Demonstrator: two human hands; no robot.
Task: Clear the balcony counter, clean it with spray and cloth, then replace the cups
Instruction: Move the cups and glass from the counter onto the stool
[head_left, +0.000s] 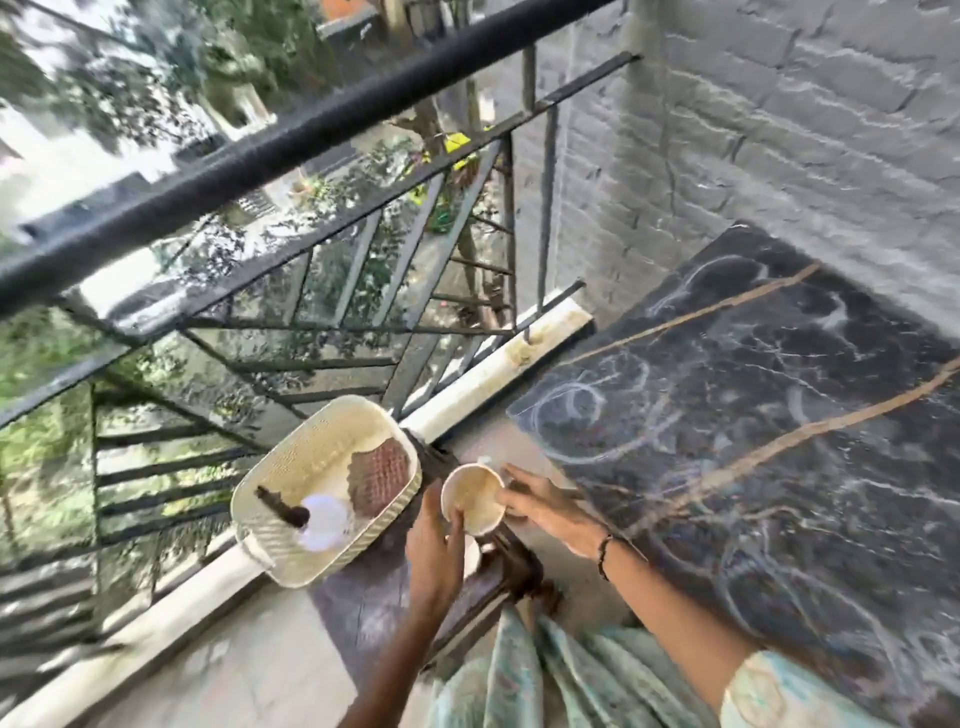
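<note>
Both hands (434, 540) (540, 501) hold cup (474, 499) beside basket (291, 467), near counter (753, 415).

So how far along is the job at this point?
Done: the counter holds nothing in view and shows swirly wipe streaks. In hand: both hands, left and right, hold a cup beside the basket. Left: setting the cups back on the counter.
</note>
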